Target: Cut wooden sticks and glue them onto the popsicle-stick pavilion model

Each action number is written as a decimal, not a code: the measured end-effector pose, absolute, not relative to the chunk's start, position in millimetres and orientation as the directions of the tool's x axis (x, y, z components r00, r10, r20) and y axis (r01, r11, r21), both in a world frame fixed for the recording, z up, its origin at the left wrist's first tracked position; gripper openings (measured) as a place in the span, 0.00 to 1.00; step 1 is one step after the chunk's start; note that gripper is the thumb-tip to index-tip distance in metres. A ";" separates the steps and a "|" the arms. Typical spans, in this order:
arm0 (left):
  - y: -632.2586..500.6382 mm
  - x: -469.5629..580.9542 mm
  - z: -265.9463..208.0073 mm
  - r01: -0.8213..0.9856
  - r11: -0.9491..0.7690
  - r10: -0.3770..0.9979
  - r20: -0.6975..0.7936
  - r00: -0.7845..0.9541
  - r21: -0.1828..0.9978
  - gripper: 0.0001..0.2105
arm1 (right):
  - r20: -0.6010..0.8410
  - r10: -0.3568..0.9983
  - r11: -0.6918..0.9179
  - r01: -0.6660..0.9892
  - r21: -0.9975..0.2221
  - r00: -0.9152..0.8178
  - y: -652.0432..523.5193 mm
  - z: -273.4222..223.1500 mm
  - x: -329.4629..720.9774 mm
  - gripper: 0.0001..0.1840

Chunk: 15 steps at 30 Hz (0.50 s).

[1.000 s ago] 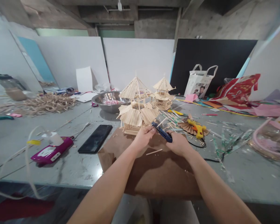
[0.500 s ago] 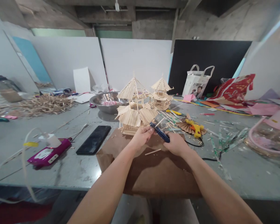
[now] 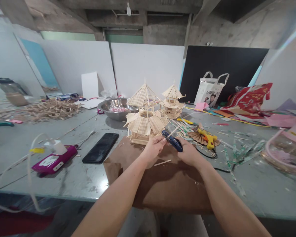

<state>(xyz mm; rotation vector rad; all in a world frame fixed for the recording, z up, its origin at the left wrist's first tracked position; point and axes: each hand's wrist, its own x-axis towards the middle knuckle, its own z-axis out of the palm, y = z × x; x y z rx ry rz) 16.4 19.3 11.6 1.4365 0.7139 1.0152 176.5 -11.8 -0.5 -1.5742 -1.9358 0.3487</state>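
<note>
My left hand (image 3: 153, 151) pinches a thin wooden stick (image 3: 173, 132), whose far end points up and to the right past the tool. My right hand (image 3: 189, 150) is wrapped round the dark blue handles of a pair of cutting pliers (image 3: 174, 143). The pliers' jaws are at the stick, close to my left fingertips; whether they are closed on it is too small to tell. Just behind my hands stands a pavilion model built of sticks (image 3: 148, 123), its upper roof partly open on the right. One short loose stick (image 3: 162, 162) lies on the brown board (image 3: 170, 191) beneath my hands.
A smaller stick pavilion (image 3: 173, 102) and a metal bowl (image 3: 108, 112) stand behind. To the right lie a yellow glue gun (image 3: 207, 138) and plastic scraps. A phone (image 3: 100, 148), a purple power strip (image 3: 54, 159) and a pile of sticks (image 3: 53, 110) are on the left.
The whole view has shifted slightly, so everything sits a little lower and further right. Both hands keep nearly the same hold on the stick and the pliers.
</note>
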 end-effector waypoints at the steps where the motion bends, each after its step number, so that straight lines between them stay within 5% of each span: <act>1: 18.7 16.4 11.4 -0.157 -0.099 0.879 0.160 0.450 0.983 0.16 | 0.313 0.941 0.290 0.776 -0.561 -0.125 -11.0 -1.3 177.2 0.28; 9: 19.5 16.2 7.2 -0.264 0.099 0.835 0.064 0.546 0.960 0.15 | 0.378 0.908 0.356 0.808 -0.469 -0.180 -5.4 -0.9 184.0 0.34; 15: 23.1 12.3 10.9 -0.297 0.031 0.881 0.114 0.459 0.954 0.14 | 0.316 0.948 0.131 0.940 -0.314 -0.027 1.7 -6.8 198.5 0.32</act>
